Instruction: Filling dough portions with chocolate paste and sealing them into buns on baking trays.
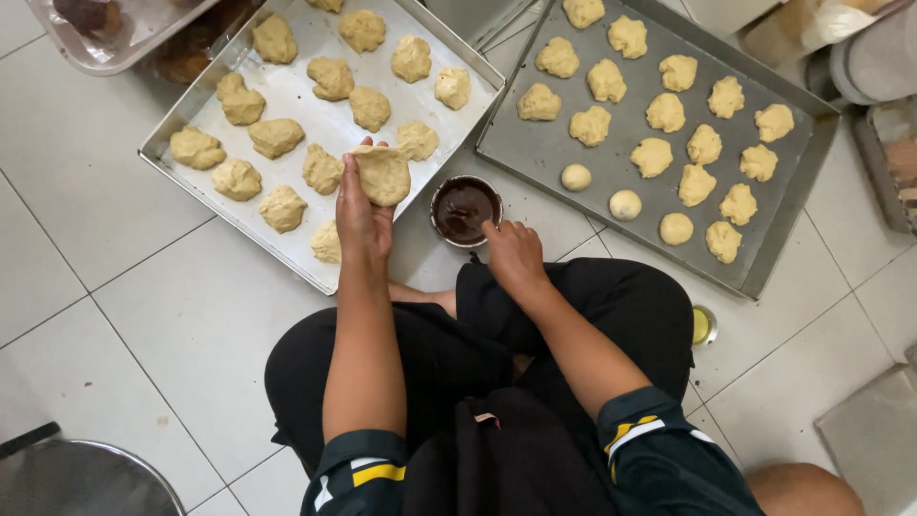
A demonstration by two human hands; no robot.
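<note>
We hold a flattened dough piece (383, 174) on our left hand (361, 218), fingers cupped beneath it, over the near edge of the left tray (181, 115). Our right hand (513, 252) pinches inside the chocolate bowl (465, 209), between both trays.

Packages: one clear plastic container (115, 33), holding dark contents, is seen at the upper left, just beyond the far corner of the left baking tray (205, 96). Labels, signs, screens: none.
</note>
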